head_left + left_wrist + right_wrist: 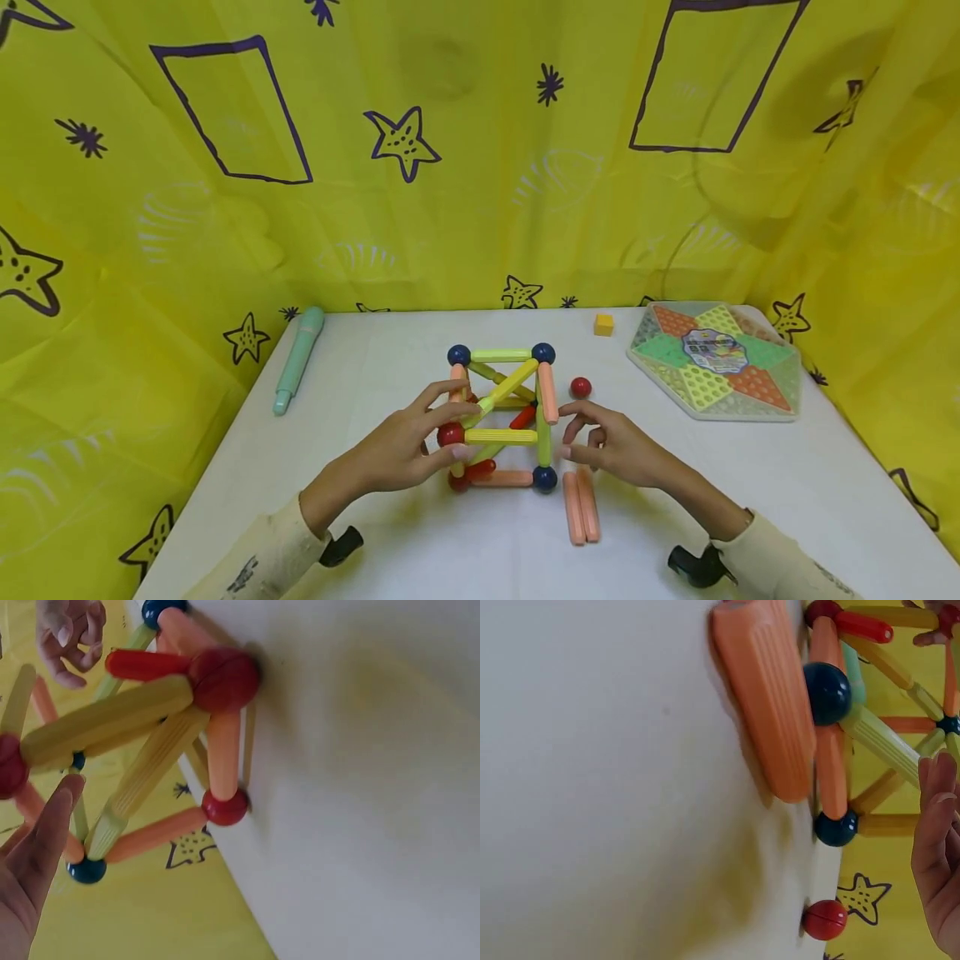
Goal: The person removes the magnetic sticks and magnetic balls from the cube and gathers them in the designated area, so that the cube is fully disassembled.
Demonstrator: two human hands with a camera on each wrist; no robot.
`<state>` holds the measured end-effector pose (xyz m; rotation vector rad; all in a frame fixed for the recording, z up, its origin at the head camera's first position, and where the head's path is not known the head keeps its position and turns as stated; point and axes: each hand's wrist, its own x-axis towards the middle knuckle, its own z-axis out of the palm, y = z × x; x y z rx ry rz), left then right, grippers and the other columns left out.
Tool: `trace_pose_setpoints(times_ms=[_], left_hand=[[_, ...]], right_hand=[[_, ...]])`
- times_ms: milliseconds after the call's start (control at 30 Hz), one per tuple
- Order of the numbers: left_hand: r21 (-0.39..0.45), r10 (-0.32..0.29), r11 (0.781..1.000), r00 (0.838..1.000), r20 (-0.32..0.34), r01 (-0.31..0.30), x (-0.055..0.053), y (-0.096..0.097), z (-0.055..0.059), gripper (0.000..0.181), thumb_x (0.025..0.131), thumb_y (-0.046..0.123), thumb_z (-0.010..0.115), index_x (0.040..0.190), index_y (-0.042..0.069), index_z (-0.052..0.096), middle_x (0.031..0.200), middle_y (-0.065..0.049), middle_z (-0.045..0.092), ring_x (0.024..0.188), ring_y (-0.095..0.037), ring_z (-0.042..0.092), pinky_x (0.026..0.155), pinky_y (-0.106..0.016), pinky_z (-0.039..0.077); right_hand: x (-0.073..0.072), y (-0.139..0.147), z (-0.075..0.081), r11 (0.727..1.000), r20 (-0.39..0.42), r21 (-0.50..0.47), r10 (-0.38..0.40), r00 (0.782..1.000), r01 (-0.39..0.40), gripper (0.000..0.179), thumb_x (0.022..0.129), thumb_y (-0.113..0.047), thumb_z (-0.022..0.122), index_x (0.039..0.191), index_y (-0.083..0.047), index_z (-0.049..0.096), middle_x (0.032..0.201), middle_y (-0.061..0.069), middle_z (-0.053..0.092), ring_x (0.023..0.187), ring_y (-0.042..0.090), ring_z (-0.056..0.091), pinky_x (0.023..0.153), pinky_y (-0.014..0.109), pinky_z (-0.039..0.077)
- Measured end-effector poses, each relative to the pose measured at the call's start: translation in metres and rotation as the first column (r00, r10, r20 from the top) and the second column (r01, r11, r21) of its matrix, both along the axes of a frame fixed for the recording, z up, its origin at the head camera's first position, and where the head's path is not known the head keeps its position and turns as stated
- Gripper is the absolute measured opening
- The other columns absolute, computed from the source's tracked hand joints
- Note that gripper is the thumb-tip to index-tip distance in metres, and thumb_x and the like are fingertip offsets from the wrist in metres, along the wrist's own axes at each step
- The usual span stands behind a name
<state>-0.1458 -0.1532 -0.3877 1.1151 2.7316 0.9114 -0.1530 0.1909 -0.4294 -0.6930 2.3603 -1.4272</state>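
A box-shaped frame of magnetic sticks and balls stands on the table, with a blue ball at its back right top corner and a red ball at the left. A yellow stick and an orange stick reach toward the near right top corner, where no ball shows. My left hand is around the left side, fingers extended above the red ball and thumb below; contact is unclear. Just right of the frame, my right hand has loosely bent fingers and holds nothing. A red stick juts from a low red ball.
Two orange sticks lie in front of my right hand. A loose red ball and a yellow cube are behind it. A hexagonal box sits far right, a green tube far left. Yellow curtain borders the table.
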Motion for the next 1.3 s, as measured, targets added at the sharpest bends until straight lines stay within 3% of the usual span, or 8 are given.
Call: trace_pose_setpoints(times_ms=[167, 267, 400, 500, 633, 867, 1067, 1300], left_hand=[[0.084, 0.055, 0.995, 0.992, -0.118, -0.045, -0.014, -0.009, 0.009, 0.049, 0.099, 0.031, 0.064, 0.145, 0.02, 0.051, 0.153, -0.004, 0.04, 0.093, -0.012, 0.071, 0.066, -0.027, 0.057], [0.137, 0.092, 0.988, 0.978, -0.185, -0.067, -0.031, -0.011, 0.012, 0.044, 0.097, 0.025, 0.067, 0.139, 0.016, 0.055, 0.143, -0.005, 0.049, 0.093, -0.014, 0.07, 0.074, -0.033, 0.059], [0.202, 0.099, 0.978, 0.976, -0.194, -0.059, -0.057, -0.008, 0.012, 0.038, 0.096, 0.02, 0.068, 0.131, 0.009, 0.058, 0.133, -0.007, 0.056, 0.101, -0.022, 0.067, 0.086, -0.041, 0.056], [0.231, 0.098, 0.971, 0.985, -0.139, -0.064, -0.075, -0.003, 0.01, 0.037, 0.097, 0.019, 0.067, 0.131, 0.006, 0.057, 0.13, -0.009, 0.058, 0.11, -0.028, 0.065, 0.092, -0.047, 0.053], [0.192, 0.11, 0.975, 0.994, 0.011, -0.11, -0.093, 0.005, 0.005, 0.039, 0.099, 0.024, 0.064, 0.134, 0.009, 0.057, 0.133, -0.009, 0.06, 0.119, -0.03, 0.06, 0.101, -0.052, 0.048], [0.111, 0.061, 0.99, 0.97, 0.236, -0.089, -0.112, 0.021, -0.005, 0.037, 0.101, 0.028, 0.059, 0.135, 0.012, 0.058, 0.134, -0.009, 0.062, 0.117, -0.025, 0.061, 0.101, -0.046, 0.05], [0.097, 0.055, 0.991, 0.949, 0.311, -0.089, -0.117, 0.027, -0.01, 0.035, 0.101, 0.03, 0.059, 0.131, 0.013, 0.062, 0.124, -0.009, 0.064, 0.099, -0.021, 0.06, 0.087, -0.035, 0.054], [0.106, 0.055, 0.99, 0.949, 0.31, -0.092, -0.119, 0.027, -0.009, 0.033, 0.102, 0.029, 0.056, 0.128, 0.01, 0.065, 0.11, -0.011, 0.064, 0.088, -0.02, 0.054, 0.071, -0.03, 0.045]], right_hand=[[-0.008, 0.007, 0.011, 0.996, -0.038, -0.009, -0.085, 0.996, 0.085, 0.045, 0.096, -0.013, 0.069, 0.135, 0.0, 0.05, 0.105, 0.015, 0.063, 0.058, 0.019, 0.058, 0.057, 0.029, 0.052], [-0.015, 0.007, 0.018, 0.987, -0.037, -0.02, -0.157, 0.987, 0.156, 0.042, 0.099, -0.016, 0.064, 0.136, -0.001, 0.05, 0.108, 0.018, 0.063, 0.062, 0.022, 0.061, 0.056, 0.029, 0.052], [-0.024, -0.001, 0.025, 0.974, -0.054, -0.024, -0.226, 0.973, 0.225, 0.042, 0.105, -0.024, 0.054, 0.14, -0.002, 0.047, 0.105, 0.021, 0.065, 0.062, 0.027, 0.062, 0.052, 0.028, 0.048], [-0.029, -0.011, 0.028, 0.967, -0.066, -0.008, -0.255, 0.965, 0.255, 0.046, 0.107, -0.03, 0.048, 0.144, -0.002, 0.044, 0.102, 0.02, 0.068, 0.062, 0.023, 0.062, 0.052, 0.028, 0.048], [-0.034, -0.024, 0.031, 0.961, -0.058, 0.02, -0.275, 0.96, 0.277, 0.055, 0.105, -0.034, 0.053, 0.148, -0.002, 0.039, 0.097, 0.018, 0.071, 0.063, 0.02, 0.062, 0.056, 0.029, 0.049], [-0.04, -0.037, 0.036, 0.956, -0.019, 0.057, -0.287, 0.958, 0.287, 0.079, 0.091, -0.039, 0.073, 0.151, -0.002, 0.035, 0.084, 0.005, 0.072, 0.063, 0.023, 0.064, 0.063, 0.033, 0.049], [-0.042, -0.038, 0.039, 0.951, -0.025, 0.095, -0.294, 0.955, 0.295, 0.075, 0.089, -0.023, 0.073, 0.151, -0.001, 0.036, 0.091, 0.009, 0.068, 0.061, 0.017, 0.059, 0.054, 0.03, 0.048], [-0.042, -0.04, 0.044, 0.937, -0.034, 0.138, -0.319, 0.947, 0.321, 0.062, 0.095, -0.016, 0.059, 0.152, -0.007, 0.037, 0.103, 0.016, 0.06, 0.052, 0.016, 0.055, 0.049, 0.029, 0.042]])
